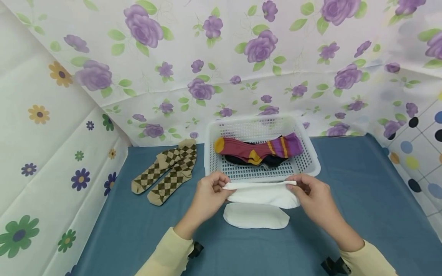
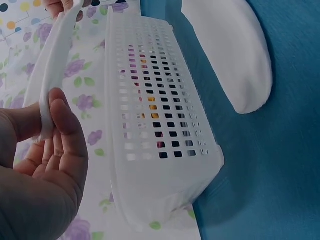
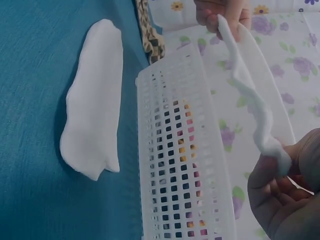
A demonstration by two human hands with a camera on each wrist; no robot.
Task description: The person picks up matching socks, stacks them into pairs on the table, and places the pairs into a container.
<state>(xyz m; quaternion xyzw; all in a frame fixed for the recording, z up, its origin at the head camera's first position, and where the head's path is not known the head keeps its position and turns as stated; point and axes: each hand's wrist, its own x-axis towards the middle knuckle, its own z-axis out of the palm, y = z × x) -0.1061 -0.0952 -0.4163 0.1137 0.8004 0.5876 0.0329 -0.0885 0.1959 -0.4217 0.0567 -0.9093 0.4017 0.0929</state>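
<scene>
My left hand (image 1: 212,193) pinches one end of a white sock (image 1: 264,194), thumb against fingers. At the opposite end my right hand (image 1: 312,197) pinches the same sock, so it spans level between both hands above the table. In the left wrist view, the held sock (image 2: 56,65) is clasped between thumb and fingertips. The right wrist view shows its edge (image 3: 252,97) looking wavy and rolled. A second white sock (image 1: 256,216) lies flat on the blue cloth, just nearer to me than the held one.
Behind my hands stands a white perforated basket (image 1: 210,153) with a maroon, purple and yellow sock (image 1: 241,148) over dark socks (image 1: 235,160). Left of it lie brown-and-beige checked socks (image 1: 172,172). Floral sheets (image 1: 179,46) rise behind the blue table cloth (image 1: 352,184).
</scene>
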